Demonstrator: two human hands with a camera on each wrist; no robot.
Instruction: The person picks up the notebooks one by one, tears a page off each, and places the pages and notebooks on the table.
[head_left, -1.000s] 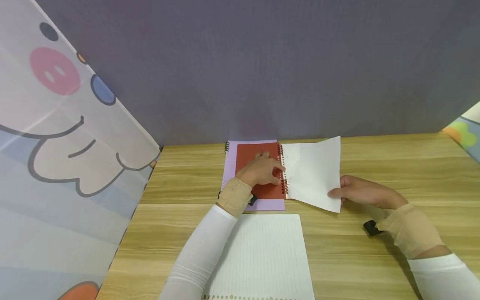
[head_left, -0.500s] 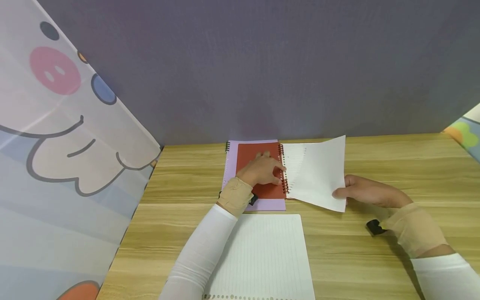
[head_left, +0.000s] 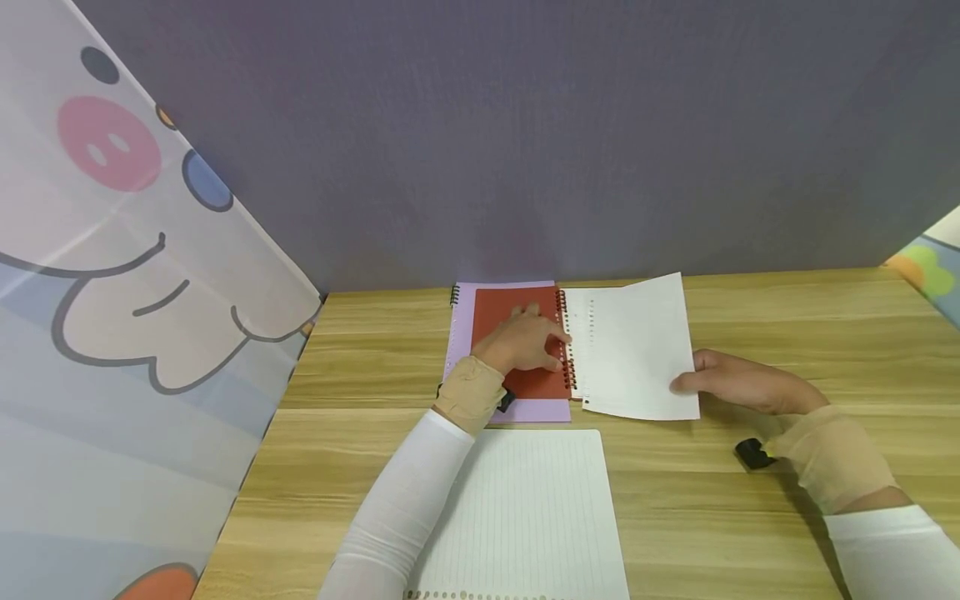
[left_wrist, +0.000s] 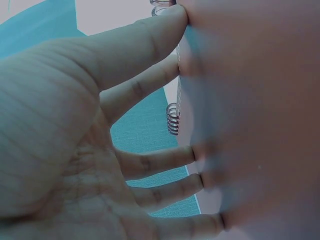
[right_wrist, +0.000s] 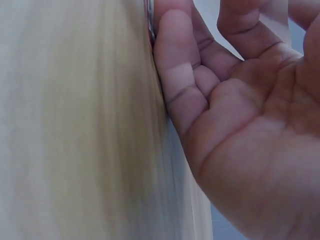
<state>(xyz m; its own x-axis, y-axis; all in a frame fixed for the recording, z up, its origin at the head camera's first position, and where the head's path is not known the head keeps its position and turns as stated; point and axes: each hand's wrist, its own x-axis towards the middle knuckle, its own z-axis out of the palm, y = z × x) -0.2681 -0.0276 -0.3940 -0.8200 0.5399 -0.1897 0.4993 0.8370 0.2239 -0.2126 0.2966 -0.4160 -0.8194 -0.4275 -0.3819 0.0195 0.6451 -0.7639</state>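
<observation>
A spiral notebook with a red cover point(head_left: 542, 382) lies unfolded at the back of the table, its rings point(head_left: 572, 375) down the middle. My left hand point(head_left: 521, 342) rests spread on the cover beside the rings; the left wrist view shows its extended fingers point(left_wrist: 160, 162) with their tips on the cover. My right hand point(head_left: 738, 383) pinches the lower right edge of a white sheet of paper point(head_left: 637, 350) between thumb and fingers. A row of holes runs along the sheet's left edge, just right of the rings. The sheet overlaps the ruled pages below.
Beneath the red notebook lies a purple notebook point(head_left: 528, 411) with dark rings. Nearer the front, a loose ruled sheet point(head_left: 536, 508) with a holed edge lies on the wooden table point(head_left: 750, 533), partly under the left sleeve. A grey partition point(head_left: 525, 150) stands behind the table.
The sheet's holed left edge has come away from the rings and shifted right. My right hand has moved slightly right with the sheet; my left hand stays in place.
</observation>
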